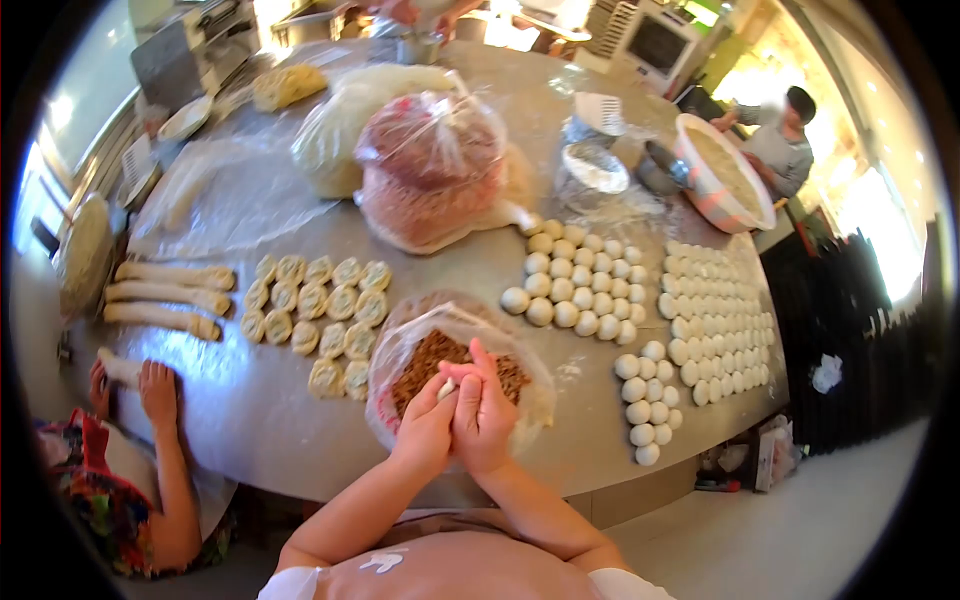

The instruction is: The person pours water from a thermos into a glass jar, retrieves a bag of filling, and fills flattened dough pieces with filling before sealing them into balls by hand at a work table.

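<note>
Btwn L/R fingers (486, 364): dough pc (447, 388), mostly hidden.

We look from a single head camera, above and behind the fingers (484, 368), facing forward and down. They are near us, a little below the middle of our view. Closer still, below the fingers, we catch our own apron (460, 575). Our wide, round-edged view curves the bench (290, 440) around them and reaches a white appliance (655, 45) well beyond them.
</note>
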